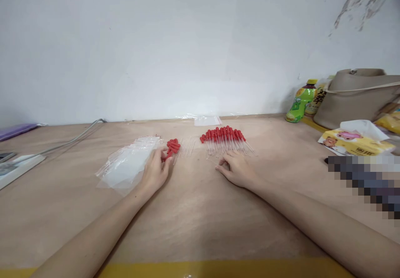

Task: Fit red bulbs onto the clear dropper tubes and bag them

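I'm resting my curled left hand (pixel 157 167) at the red bulbs (pixel 173 145), my narrowed right hand (pixel 236 168) by the capped tubes (pixel 225 135), holds unclear, seemingly choosing a bulb needing alignment with the bare tubes (pixel 188 146).

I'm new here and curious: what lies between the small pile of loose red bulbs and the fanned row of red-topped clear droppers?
In the head view, several thin clear tubes lie between the loose red bulbs and the red-topped droppers.
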The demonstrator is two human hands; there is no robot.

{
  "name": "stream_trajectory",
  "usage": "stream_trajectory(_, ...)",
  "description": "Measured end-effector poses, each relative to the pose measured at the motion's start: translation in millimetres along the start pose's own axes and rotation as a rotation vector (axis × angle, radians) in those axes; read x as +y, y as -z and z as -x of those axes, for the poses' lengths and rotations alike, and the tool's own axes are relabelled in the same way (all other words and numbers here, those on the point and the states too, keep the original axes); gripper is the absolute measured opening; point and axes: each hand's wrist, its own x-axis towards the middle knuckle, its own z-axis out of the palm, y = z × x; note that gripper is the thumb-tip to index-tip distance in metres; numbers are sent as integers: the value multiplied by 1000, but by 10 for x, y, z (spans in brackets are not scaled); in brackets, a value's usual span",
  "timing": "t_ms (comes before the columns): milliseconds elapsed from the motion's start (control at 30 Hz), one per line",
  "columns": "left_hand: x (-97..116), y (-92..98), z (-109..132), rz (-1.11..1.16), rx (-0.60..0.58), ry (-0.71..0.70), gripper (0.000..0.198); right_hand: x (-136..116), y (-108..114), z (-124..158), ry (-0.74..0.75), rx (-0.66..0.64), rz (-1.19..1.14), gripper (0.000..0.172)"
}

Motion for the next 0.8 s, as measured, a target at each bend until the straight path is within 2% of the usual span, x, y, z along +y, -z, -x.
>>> stream_trajectory(133, 229, -79, 96, 96, -132, -217, 21, -11, 1, 6, 5, -18, 61, 12)
stream_trajectory(233, 386, -133, 143, 158, -216, -276, 20, -12, -6, 7, -3, -34, 95, 11)
stream_trajectory(367, 463, -159, 127, 206, -248, -260, 18, -6, -24, 17, -3, -16, 71, 12)
stream_trajectory(800, 452, -175, 115, 324, -272, -241, 17, -163, 16, 75, 77, -39, -48, 13)
